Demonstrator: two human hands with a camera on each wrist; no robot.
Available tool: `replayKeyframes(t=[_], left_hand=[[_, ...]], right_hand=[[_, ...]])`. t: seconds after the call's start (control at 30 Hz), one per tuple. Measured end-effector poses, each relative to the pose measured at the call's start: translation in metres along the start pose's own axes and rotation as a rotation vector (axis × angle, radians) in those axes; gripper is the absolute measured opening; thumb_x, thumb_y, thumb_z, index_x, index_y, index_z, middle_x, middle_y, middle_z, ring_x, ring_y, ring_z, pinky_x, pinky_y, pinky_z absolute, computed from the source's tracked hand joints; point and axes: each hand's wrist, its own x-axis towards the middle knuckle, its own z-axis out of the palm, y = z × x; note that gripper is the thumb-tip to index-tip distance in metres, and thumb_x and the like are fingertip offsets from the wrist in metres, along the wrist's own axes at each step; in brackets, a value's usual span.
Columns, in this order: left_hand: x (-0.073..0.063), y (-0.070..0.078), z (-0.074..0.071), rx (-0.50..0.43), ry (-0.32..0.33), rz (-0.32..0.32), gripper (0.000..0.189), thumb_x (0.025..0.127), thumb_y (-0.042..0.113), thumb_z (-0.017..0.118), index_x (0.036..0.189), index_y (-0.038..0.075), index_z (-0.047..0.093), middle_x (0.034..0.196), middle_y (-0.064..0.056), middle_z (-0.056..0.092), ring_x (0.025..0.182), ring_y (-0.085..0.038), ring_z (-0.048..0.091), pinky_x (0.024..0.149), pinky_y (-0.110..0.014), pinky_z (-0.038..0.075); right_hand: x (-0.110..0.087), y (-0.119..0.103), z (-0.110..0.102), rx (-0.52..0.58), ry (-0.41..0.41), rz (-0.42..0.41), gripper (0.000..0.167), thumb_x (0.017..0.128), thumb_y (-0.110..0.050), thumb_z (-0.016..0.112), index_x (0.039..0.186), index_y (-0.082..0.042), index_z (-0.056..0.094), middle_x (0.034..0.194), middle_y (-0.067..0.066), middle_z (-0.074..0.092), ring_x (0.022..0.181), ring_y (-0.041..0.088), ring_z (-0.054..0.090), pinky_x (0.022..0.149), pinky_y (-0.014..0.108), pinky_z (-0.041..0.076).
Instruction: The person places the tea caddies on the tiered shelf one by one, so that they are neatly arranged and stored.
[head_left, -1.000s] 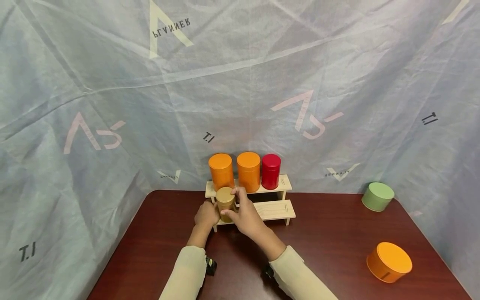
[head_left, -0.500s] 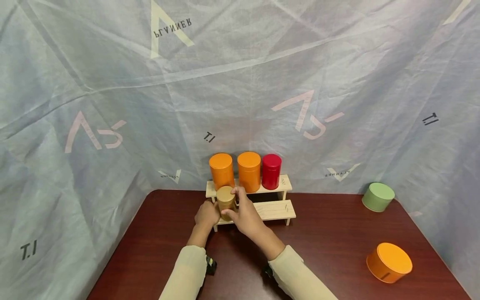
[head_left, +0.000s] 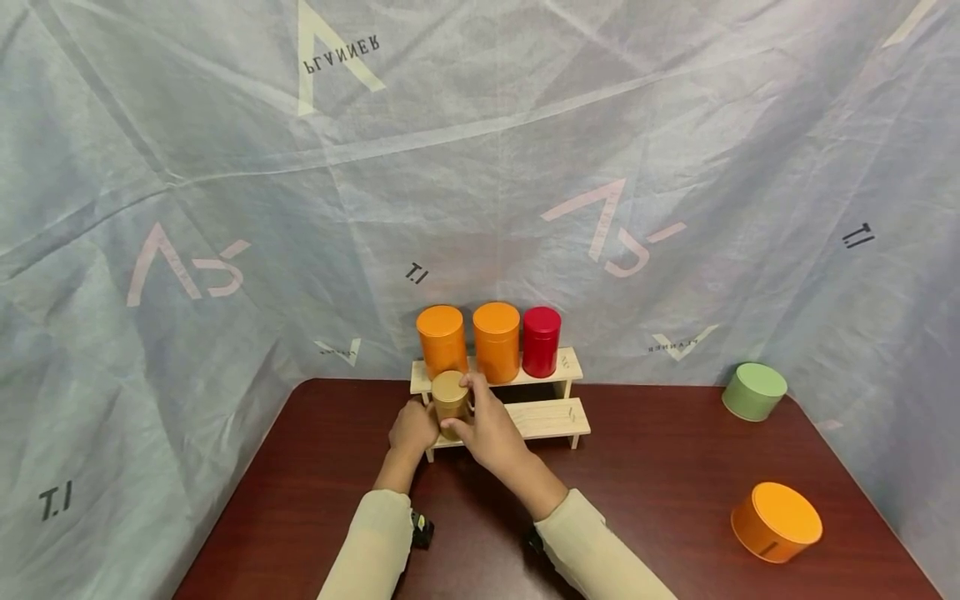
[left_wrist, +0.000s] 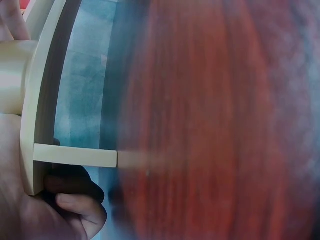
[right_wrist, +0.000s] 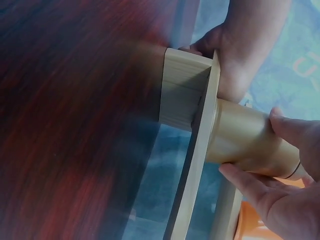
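Observation:
A gold lidded tin [head_left: 451, 398] stands upright at the left end of the lower step of a two-tier wooden display stand [head_left: 551, 419]. My right hand [head_left: 495, 433] holds the tin from the right, thumb and fingers around its side. At the stand's left end, my left hand [head_left: 414, 427] grips the lower step. In the left wrist view, curled fingers [left_wrist: 82, 207] wrap beneath the board beside the stand's leg [left_wrist: 75, 155]. The right wrist view shows the tin's base [right_wrist: 215, 132] against the board.
Two orange tins [head_left: 442, 342] and a red tin [head_left: 542, 343] line the upper step. To the right on the dark red table [head_left: 645, 500] are a green tin [head_left: 755, 392] and a low orange tin [head_left: 777, 523]. Grey fabric [head_left: 480, 208] hangs behind.

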Motion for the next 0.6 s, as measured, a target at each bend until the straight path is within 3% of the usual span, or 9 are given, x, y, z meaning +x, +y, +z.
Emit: replayKeyframes(t=[0.23, 0.33, 0.47, 0.6], left_hand=[[-0.001, 0.001, 0.001, -0.022, -0.012, -0.008, 0.05, 0.112, 0.041, 0.04, 0.129, 0.001, 0.065, 0.084, -0.011, 0.064, 0.068, -0.025, 0.059, 0.061, -0.039, 0.045], [-0.001, 0.001, 0.001, -0.018, -0.01, -0.009, 0.049, 0.112, 0.04, 0.042, 0.131, 0.0, 0.064, 0.085, -0.012, 0.064, 0.069, -0.025, 0.059, 0.061, -0.04, 0.045], [0.001, 0.0, 0.002, -0.015, -0.007, -0.022, 0.048, 0.112, 0.039, 0.043, 0.132, 0.001, 0.064, 0.087, -0.012, 0.065, 0.07, -0.026, 0.06, 0.062, -0.04, 0.046], [-0.001, 0.001, 0.002, -0.019, -0.009, -0.022, 0.047, 0.112, 0.038, 0.043, 0.132, 0.001, 0.064, 0.091, -0.013, 0.068, 0.072, -0.026, 0.062, 0.062, -0.04, 0.047]], right_hand=[[-0.004, -0.002, -0.005, -0.051, -0.031, 0.003, 0.068, 0.091, -0.018, 0.084, 0.141, -0.012, 0.039, 0.133, 0.019, 0.065, 0.119, 0.031, 0.069, 0.096, 0.046, 0.06], [-0.007, -0.003, -0.009, -0.073, -0.042, 0.0, 0.07, 0.091, -0.017, 0.085, 0.144, -0.012, 0.04, 0.145, 0.02, 0.06, 0.125, 0.032, 0.068, 0.1, 0.047, 0.058], [-0.012, -0.005, -0.014, -0.081, -0.056, 0.008, 0.078, 0.09, -0.016, 0.086, 0.153, -0.014, 0.04, 0.155, 0.02, 0.054, 0.119, 0.036, 0.069, 0.101, 0.05, 0.057], [-0.02, -0.002, -0.02, -0.063, -0.087, 0.027, 0.095, 0.091, -0.019, 0.085, 0.167, -0.019, 0.027, 0.165, 0.014, 0.045, 0.14, 0.036, 0.058, 0.114, 0.054, 0.05]])
